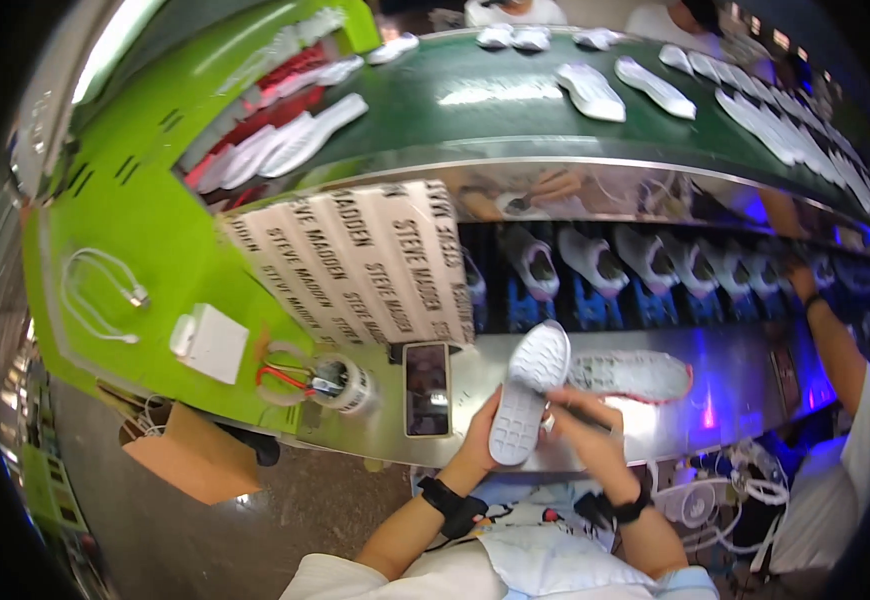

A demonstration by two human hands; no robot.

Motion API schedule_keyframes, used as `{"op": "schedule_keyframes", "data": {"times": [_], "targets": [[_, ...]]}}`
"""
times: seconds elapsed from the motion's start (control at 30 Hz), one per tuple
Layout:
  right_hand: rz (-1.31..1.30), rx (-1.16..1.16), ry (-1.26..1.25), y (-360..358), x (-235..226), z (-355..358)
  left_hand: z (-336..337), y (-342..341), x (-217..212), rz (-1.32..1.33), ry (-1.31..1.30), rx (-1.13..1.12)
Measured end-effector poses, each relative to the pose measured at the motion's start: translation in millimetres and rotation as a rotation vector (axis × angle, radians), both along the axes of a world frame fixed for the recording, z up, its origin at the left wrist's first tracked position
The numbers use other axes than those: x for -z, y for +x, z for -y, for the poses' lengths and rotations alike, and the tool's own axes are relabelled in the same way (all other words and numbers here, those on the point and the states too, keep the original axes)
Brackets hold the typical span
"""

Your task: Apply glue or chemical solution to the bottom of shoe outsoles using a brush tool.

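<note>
My left hand [477, 438] holds a white shoe [527, 390] upright, sole toward me, gripping it at the heel end. On the right side of that shoe rests my right hand [583, 418], fingers closed around a thin dark tool that touches its edge. Both wrists carry black bands. The shoe hovers over a shiny metal bench [655, 425], where its reflection shows.
A phone [427, 389] lies on the bench left of my hands, beside tape rolls and red scissors [290, 378]. White shoes [595, 262] ride a lower conveyor; white soles [589, 90] lie on the upper green belt. Printed paper sheets [355, 260] lie left. A co-worker's arm [835, 340] reaches in at right.
</note>
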State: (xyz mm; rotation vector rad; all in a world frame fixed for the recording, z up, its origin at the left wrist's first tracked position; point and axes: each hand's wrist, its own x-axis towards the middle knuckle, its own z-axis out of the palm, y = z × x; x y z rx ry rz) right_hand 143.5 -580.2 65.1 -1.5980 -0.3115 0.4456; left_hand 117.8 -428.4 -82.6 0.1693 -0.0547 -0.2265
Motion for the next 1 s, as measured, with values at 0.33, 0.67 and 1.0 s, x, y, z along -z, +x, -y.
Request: {"op": "schedule_keyframes", "data": {"times": [0.33,0.67,1.0], "targets": [[0.349,-0.587,-0.203,11.8,-16.2,18.9,-6.6,32.0,-36.5,0.045,0.112,0.076],[0.824,-0.745,-0.314,34.0,-36.6,35.4,-11.3,74.5,-63.7,0.004,0.622,0.819],[0.173,-0.195,-0.108,30.4,-28.4,49.0,36.3,37.4,-64.3,0.002,-0.049,0.031]]}}
